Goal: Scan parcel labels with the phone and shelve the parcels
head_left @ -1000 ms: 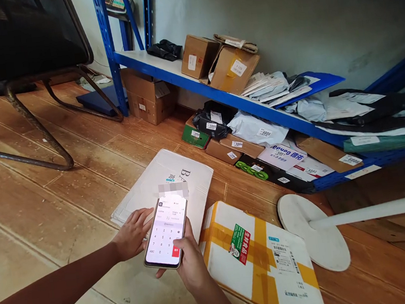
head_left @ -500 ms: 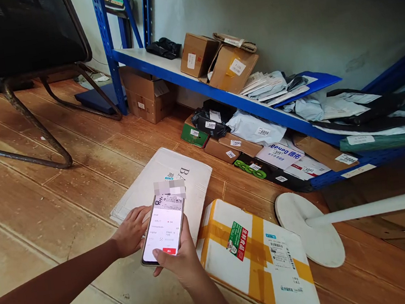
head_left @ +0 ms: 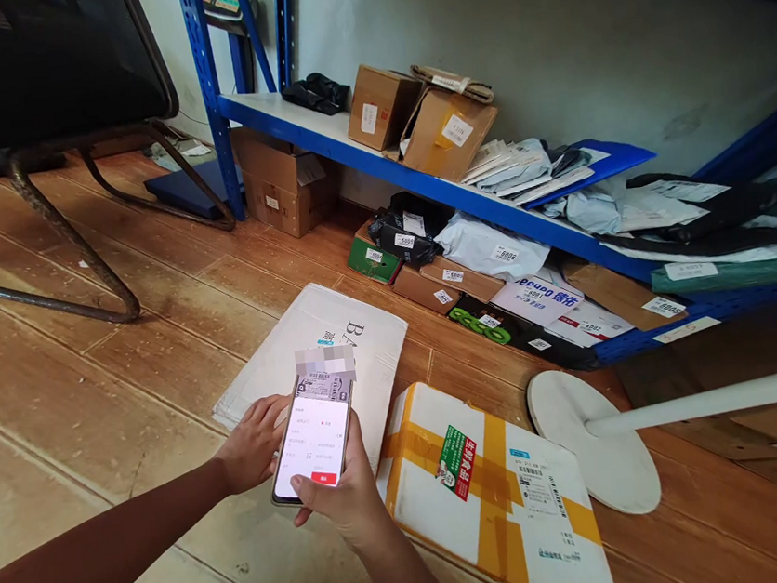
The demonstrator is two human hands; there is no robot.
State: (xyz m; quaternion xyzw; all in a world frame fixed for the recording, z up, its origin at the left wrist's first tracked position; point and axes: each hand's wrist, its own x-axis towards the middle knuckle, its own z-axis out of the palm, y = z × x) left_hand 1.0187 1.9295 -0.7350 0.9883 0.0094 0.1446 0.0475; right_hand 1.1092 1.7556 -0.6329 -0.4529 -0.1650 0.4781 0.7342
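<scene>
Your right hand (head_left: 346,502) grips the phone (head_left: 315,435) from below, thumb on the lit screen; your left hand (head_left: 251,443) curls against its left edge, fingers partly hidden; the phone hovers over the near end of the flat white parcel (head_left: 311,347); just right lies the yellow-taped box (head_left: 496,494); far right, the blue shelf (head_left: 373,157).

Soft daylight, sharp focus, wide-angle edge distortion.

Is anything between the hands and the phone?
No. The right hand already grips the phone, thumb on its screen, and the left hand touches its left edge. Nothing sits between them.
</scene>
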